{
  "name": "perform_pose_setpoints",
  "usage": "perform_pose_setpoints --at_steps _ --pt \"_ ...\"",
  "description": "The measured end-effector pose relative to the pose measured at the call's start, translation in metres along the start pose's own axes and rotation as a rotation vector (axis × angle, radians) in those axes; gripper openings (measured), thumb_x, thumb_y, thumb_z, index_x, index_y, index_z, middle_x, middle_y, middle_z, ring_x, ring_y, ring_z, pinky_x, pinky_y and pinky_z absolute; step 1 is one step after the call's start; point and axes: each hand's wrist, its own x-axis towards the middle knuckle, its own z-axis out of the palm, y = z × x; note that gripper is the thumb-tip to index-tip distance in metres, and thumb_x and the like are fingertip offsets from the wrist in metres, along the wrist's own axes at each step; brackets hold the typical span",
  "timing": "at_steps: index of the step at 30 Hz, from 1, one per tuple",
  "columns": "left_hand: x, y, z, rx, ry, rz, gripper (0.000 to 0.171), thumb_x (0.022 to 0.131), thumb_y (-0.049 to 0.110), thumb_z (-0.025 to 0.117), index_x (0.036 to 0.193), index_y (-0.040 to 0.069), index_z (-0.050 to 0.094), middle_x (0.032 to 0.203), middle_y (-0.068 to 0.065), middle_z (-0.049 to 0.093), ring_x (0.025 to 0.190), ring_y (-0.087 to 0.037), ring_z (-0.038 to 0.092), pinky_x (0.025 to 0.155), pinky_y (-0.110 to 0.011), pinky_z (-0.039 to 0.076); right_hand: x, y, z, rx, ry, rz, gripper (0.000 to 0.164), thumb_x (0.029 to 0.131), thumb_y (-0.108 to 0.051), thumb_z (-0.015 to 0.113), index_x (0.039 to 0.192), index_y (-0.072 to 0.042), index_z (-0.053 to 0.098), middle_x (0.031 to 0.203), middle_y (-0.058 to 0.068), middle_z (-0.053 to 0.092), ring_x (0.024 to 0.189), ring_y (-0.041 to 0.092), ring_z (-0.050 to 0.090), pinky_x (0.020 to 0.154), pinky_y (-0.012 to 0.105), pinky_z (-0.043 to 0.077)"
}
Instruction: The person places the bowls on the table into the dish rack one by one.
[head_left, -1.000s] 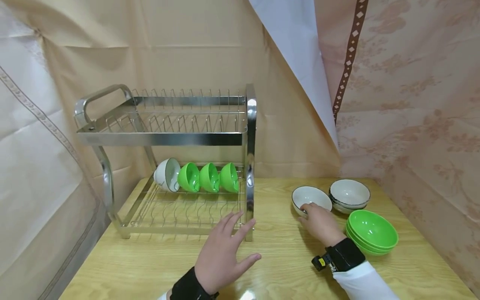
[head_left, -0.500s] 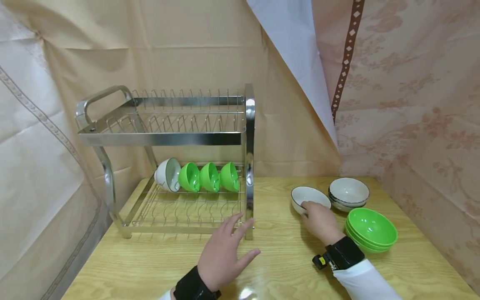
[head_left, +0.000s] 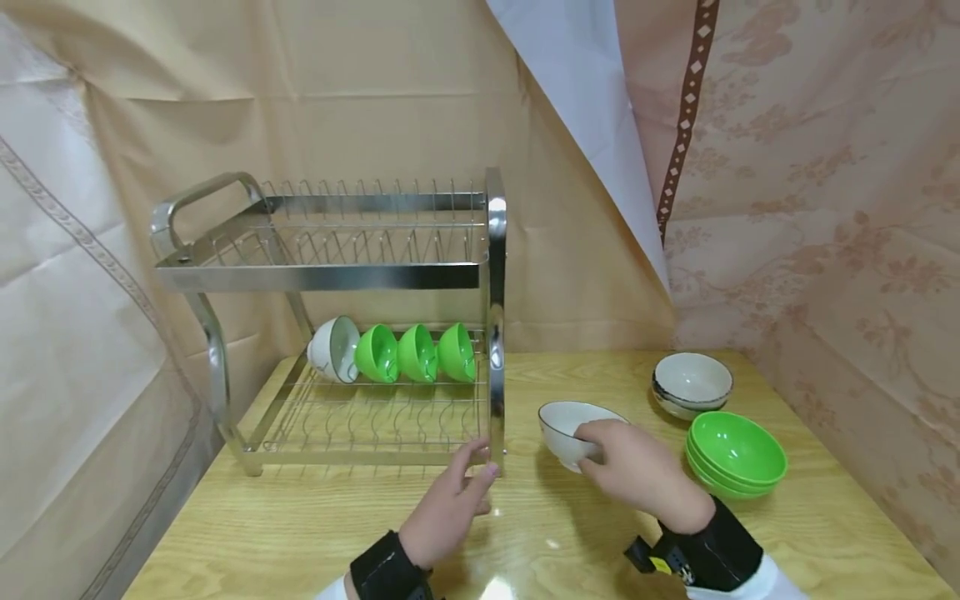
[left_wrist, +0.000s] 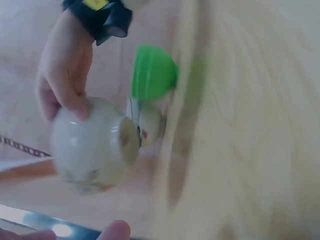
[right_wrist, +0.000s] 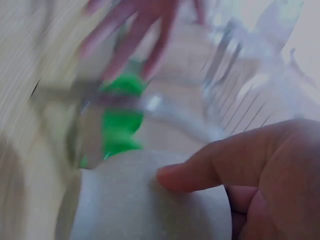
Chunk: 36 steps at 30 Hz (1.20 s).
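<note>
My right hand [head_left: 641,471] pinches the right side of a white bowl [head_left: 561,429] with a dark rim, fingers inside it and thumb outside. The bowl hangs clear of the table, its foot ring turned toward the camera in the left wrist view. To its left, my left hand [head_left: 448,510] hovers over the table with loosely bent fingers, holding nothing, near the front right foot of the metal dish rack [head_left: 367,277]. On the rack's lower tier a white bowl [head_left: 324,348] and several green bowls [head_left: 378,354] stand on edge in a row.
Right of my right hand sit a stack of green bowls [head_left: 738,454] and, behind it, a small stack of white bowls [head_left: 692,383]. The rack's upright side frame [head_left: 497,317] rises between the row and the held bowl. Cloth hangs behind the wooden table [head_left: 315,533].
My right hand has lifted the white bowl off the table beside the white stack and brought it left and nearer. My left hand has turned, its spread fingers drawing closer together.
</note>
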Motion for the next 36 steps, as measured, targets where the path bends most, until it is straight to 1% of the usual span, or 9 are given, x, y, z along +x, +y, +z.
perform_pose_setpoints --at_steps 2,6,10,12,16,19,28,33,36 --pt "0.001 -0.001 0.001 -0.137 -0.036 -0.031 0.068 0.103 0.052 0.041 0.153 0.007 0.027 0.152 -0.027 0.033 0.119 -0.043 0.056 0.084 -0.045 0.058 -0.009 -0.013 -0.004 0.012 -0.008 -0.058 0.019 0.082 -0.015 0.076 0.101 -0.017 0.073 0.1 -0.006 0.069 0.094 0.015 0.063 0.079 0.04 0.053" --pt "0.002 -0.003 0.004 -0.342 -0.078 -0.08 0.072 0.105 0.049 0.037 0.153 -0.002 0.021 0.149 -0.034 0.032 0.119 -0.047 0.055 0.084 -0.047 0.058 -0.023 -0.034 -0.005 0.023 0.022 -0.233 0.017 0.082 -0.016 0.078 0.096 -0.021 0.071 0.095 -0.012 0.066 0.089 0.006 0.06 0.074 0.033 0.054" --pt "0.004 -0.005 0.005 -0.566 -0.159 -0.16 0.081 0.102 0.06 0.034 0.156 0.001 0.016 0.143 -0.034 0.042 0.114 -0.047 0.059 0.087 -0.054 0.055 -0.029 -0.045 0.004 0.026 0.091 -0.409 0.019 0.08 -0.017 0.08 0.095 -0.022 0.069 0.093 -0.016 0.064 0.085 0.001 0.055 0.072 0.027 0.053" --pt "0.004 -0.005 0.004 -0.68 -0.216 -0.192 0.083 0.1 0.065 0.032 0.157 0.006 0.017 0.14 -0.03 0.048 0.115 -0.043 0.06 0.091 -0.055 0.053 -0.03 -0.048 0.009 0.02 0.12 -0.485 0.02 0.079 -0.017 0.082 0.094 -0.023 0.069 0.092 -0.018 0.064 0.084 0.0 0.054 0.072 0.025 0.052" --pt "0.005 -0.007 0.0 -0.838 -0.328 -0.223 0.077 0.101 0.064 0.029 0.156 0.011 0.02 0.136 -0.022 0.052 0.118 -0.036 0.058 0.097 -0.049 0.051 -0.031 -0.05 0.015 0.014 0.134 -0.571 0.022 0.077 -0.016 0.083 0.091 -0.023 0.069 0.089 -0.02 0.062 0.082 0.001 0.052 0.071 0.021 0.049" --pt "0.005 -0.009 -0.005 -0.884 -0.379 -0.246 0.07 0.103 0.06 0.028 0.156 0.015 0.02 0.137 -0.022 0.05 0.118 -0.034 0.058 0.097 -0.044 0.052 -0.031 -0.05 0.016 0.025 0.104 -0.591 0.021 0.078 -0.015 0.082 0.09 -0.024 0.068 0.088 -0.021 0.06 0.082 0.0 0.051 0.071 0.02 0.049" --pt "-0.002 -0.01 -0.014 -0.912 -0.408 -0.289 0.065 0.105 0.052 0.032 0.158 0.019 0.016 0.142 -0.024 0.041 0.12 -0.034 0.056 0.096 -0.042 0.052 -0.029 -0.047 0.022 0.02 0.102 -0.678 0.022 0.078 -0.015 0.081 0.091 -0.025 0.066 0.089 -0.022 0.06 0.085 0.001 0.054 0.078 0.026 0.05" --pt "-0.009 -0.004 -0.021 -0.924 -0.387 -0.29 0.066 0.105 0.048 0.037 0.158 0.017 0.011 0.142 -0.023 0.04 0.117 -0.034 0.057 0.091 -0.04 0.055 -0.026 -0.045 0.027 0.013 0.169 -0.741 0.032 0.071 -0.01 0.085 0.092 -0.022 0.063 0.098 -0.015 0.06 0.092 0.006 0.057 0.082 0.029 0.053" --pt "-0.015 0.002 -0.028 -0.898 -0.317 -0.266 0.067 0.105 0.044 0.039 0.158 0.016 0.01 0.141 -0.024 0.039 0.115 -0.033 0.057 0.091 -0.042 0.055 -0.024 -0.045 0.028 0.011 0.21 -0.745 0.038 0.07 -0.009 0.087 0.097 -0.02 0.063 0.112 -0.008 0.06 0.102 0.013 0.059 0.086 0.035 0.055"
